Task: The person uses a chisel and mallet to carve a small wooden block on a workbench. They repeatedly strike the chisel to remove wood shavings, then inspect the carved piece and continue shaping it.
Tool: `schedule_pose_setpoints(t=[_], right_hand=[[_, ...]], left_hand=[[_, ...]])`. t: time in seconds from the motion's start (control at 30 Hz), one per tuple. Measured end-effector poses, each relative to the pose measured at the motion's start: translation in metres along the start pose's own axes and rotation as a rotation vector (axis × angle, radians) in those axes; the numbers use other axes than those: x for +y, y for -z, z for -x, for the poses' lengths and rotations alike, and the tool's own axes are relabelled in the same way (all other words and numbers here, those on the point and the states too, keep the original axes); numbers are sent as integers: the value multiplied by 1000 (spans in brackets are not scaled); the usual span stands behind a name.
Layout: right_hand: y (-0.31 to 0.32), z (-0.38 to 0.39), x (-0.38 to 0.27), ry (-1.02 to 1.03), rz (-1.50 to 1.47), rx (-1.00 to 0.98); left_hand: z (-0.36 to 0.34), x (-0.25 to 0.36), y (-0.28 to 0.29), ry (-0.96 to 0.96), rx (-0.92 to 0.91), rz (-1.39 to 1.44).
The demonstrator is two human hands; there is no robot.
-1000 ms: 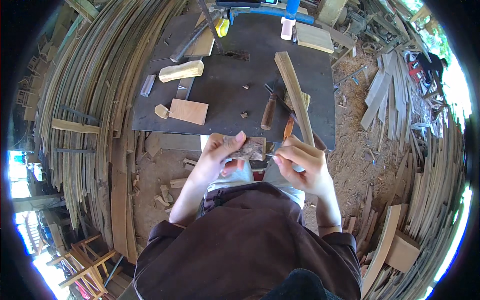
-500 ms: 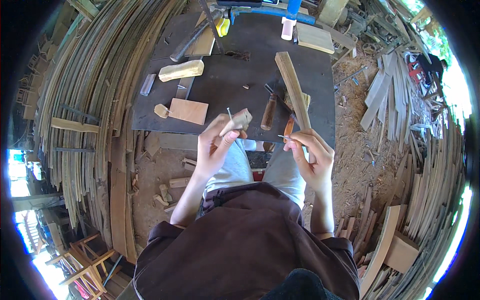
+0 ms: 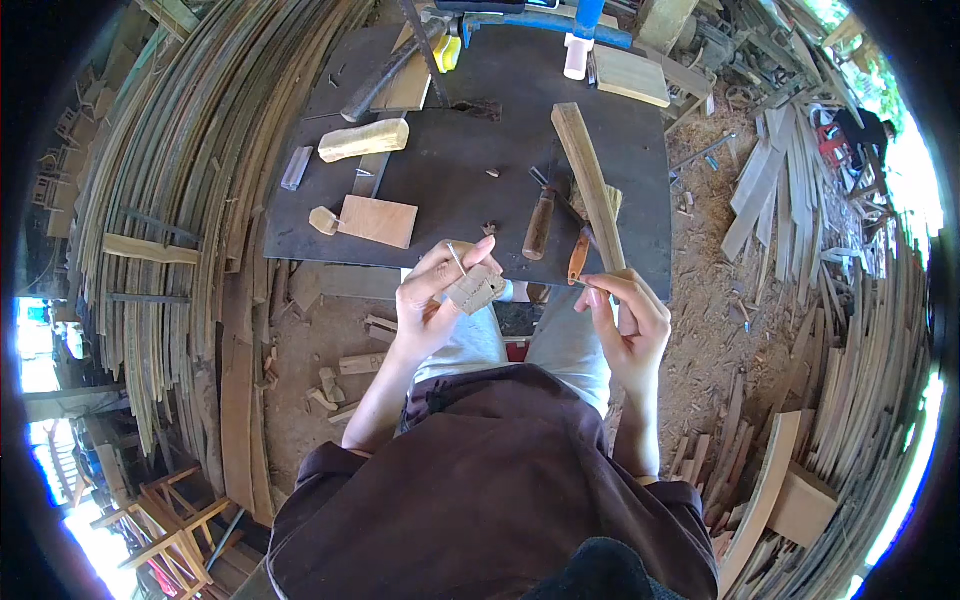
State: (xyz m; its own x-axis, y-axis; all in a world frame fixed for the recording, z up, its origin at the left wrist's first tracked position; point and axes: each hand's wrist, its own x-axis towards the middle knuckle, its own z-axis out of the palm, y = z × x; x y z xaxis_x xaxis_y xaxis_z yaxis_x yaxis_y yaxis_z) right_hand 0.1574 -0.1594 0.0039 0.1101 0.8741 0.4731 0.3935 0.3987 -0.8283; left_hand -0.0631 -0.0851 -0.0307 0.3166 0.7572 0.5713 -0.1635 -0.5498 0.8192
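My left hand (image 3: 428,292) is closed around a small, rough wooden block (image 3: 474,290), just off the table's near edge. The block has a dark hole in its face. A nail (image 3: 457,258) sticks up at the block's far left, beside my fingers. My right hand (image 3: 634,318) pinches a small, thin metal piece, nearly hidden by the fingertips. Just beyond those fingertips lies an orange-handled tool (image 3: 579,256). A long wooden bar (image 3: 588,175) runs across the table toward my right hand; its near end is hidden there. A wooden-handled tool (image 3: 539,225) lies to its left.
On the dark table (image 3: 450,180) lie a flat wood piece (image 3: 378,221), a pale carved block (image 3: 363,141), a hammer (image 3: 385,80) and a board (image 3: 630,77). A pink-and-white bottle (image 3: 577,58) stands at the back. Stacked wood strips (image 3: 200,150) rise on the left. A person (image 3: 865,130) is far right.
My left hand has turned the block, so its face with the hole now shows. The metal piece in my right fingertips sticks out less. A small dark bit now shows on the table near my left hand.
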Motion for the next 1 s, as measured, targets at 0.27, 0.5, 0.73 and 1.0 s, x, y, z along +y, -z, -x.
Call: schedule_pose_setpoints(t=[0.27,0.5,0.73,1.0], right_hand=[[0,0,-2,13,30,9],[-4,5,10,-19,99,40],[-19,17,61,-174,280,-2],[-64,-10,137,-58,427,0]], left_hand=[[1,4,4,-14,-17,-133],[-3,-15,3,121,-135,-581],[29,-101,-3,238,7,-561],[33,-116,-8,299,91,-453]])
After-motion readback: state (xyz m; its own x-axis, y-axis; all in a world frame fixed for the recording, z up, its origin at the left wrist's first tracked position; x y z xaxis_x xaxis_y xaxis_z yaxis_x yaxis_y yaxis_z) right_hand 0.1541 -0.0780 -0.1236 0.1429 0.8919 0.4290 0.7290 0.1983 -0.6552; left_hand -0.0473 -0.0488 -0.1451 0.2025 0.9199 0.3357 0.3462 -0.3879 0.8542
